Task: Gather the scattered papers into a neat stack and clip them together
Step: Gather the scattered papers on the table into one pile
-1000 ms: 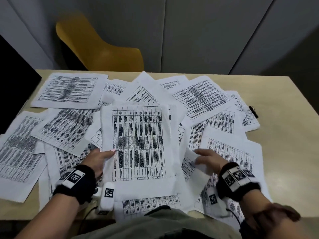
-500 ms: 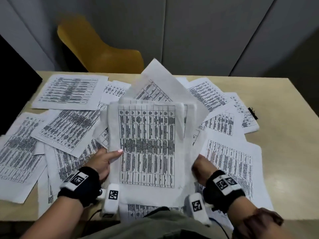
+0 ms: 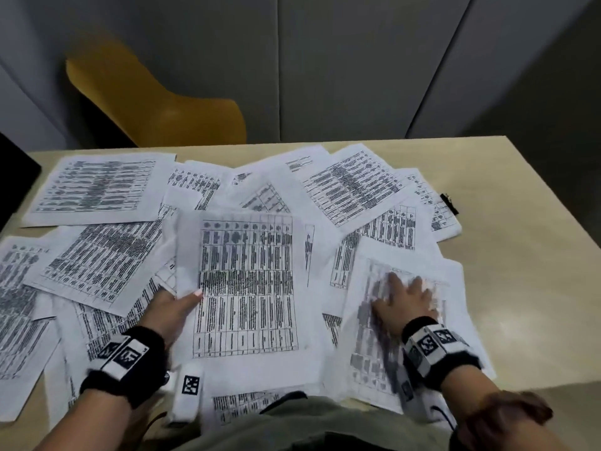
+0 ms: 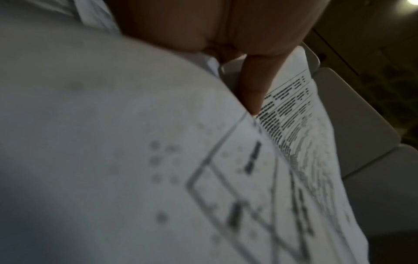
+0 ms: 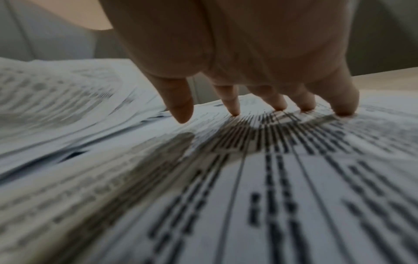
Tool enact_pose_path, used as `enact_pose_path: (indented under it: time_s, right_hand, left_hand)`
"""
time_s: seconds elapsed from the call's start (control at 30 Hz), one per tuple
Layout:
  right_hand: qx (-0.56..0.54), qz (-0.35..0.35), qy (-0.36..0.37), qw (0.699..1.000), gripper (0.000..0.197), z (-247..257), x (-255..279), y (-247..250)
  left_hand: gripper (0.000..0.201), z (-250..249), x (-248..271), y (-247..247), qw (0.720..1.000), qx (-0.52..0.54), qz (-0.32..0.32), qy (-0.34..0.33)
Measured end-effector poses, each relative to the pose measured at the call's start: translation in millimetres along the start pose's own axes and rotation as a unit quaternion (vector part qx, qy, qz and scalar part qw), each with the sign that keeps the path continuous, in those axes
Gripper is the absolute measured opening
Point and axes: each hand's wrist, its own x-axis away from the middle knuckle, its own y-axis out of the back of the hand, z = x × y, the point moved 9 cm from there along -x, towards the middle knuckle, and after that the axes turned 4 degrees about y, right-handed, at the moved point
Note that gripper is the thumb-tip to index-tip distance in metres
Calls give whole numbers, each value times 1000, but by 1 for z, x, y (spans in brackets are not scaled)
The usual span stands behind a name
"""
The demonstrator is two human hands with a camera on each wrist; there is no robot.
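Printed sheets lie scattered and overlapping across the beige table (image 3: 520, 288). A gathered stack of papers (image 3: 247, 288) sits in the middle. My left hand (image 3: 182, 304) pinches its left edge, thumb on top and fingers hidden beneath. In the left wrist view one finger (image 4: 255, 89) lies between sheets of the stack (image 4: 135, 142). My right hand (image 3: 403, 297) rests flat with spread fingers on a loose sheet (image 3: 374, 369) to the right of the stack. Its fingertips (image 5: 233, 105) press on that sheet (image 5: 271, 178). A black binder clip (image 3: 449, 203) lies at the far right, beside the outermost sheets.
A yellow chair (image 3: 169, 109) stands behind the table's far edge, in front of grey wall panels. A dark object (image 3: 16, 183) rises at the far left. Bare tabletop shows on the right side. More sheets (image 3: 97, 187) reach the far left corner.
The stack, lifted a moment ago by both hands, has come lower. My right hand has let go of its right edge and moved right onto a loose sheet.
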Motion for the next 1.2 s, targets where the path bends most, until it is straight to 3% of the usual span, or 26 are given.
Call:
enact_pose_path:
  time_s: [0.13,0.2,0.3,0.4,0.47,0.53,0.67,0.8,0.87,1.0,1.07,1.2]
  right_hand:
    - [38,37,116,992,67,60,12,-28]
    - [-7,9,145,989,64,78,9,-21]
    - [-47,-67,46,996,78,51,-14,16]
    - [-45,-72,-78,993,108,2,-31,41]
    - [-51,-69,-105,991,120,-9,-38,49]
    - [-79,-83,-105,988,124,-3,-43,55]
    - [-214,-101,-77,969,110,17,-49,54]
    - [-211,-81,-60,972,55,15,-56,55]
    - [-194,-76,-58,976,42,10,-57,59]
    - [-183,-119,-73,973,60,3,-59,79]
    - [-223,-107,-77,966,70,9,-60,80]
    - [-238,-58,-49,968,57,29,-59,70]
  left_hand:
    - [47,9,-13,4,999,35,8,31]
    - [49,11,-17,4,998,47,22,36]
    - [45,15,-19,9,995,73,40,61]
    - [48,17,-23,27,992,110,26,62]
    - [62,22,-30,37,990,130,12,61]
    - [55,22,-32,35,989,138,18,52]
    - [31,24,-35,28,988,141,17,56]
    - [24,30,-44,36,986,159,7,55]
    - [22,33,-46,40,985,167,6,51]
    - [32,40,-49,41,984,166,-5,56]
    - [34,42,-48,36,986,156,-2,58]
    - [33,37,-43,14,992,116,24,46]
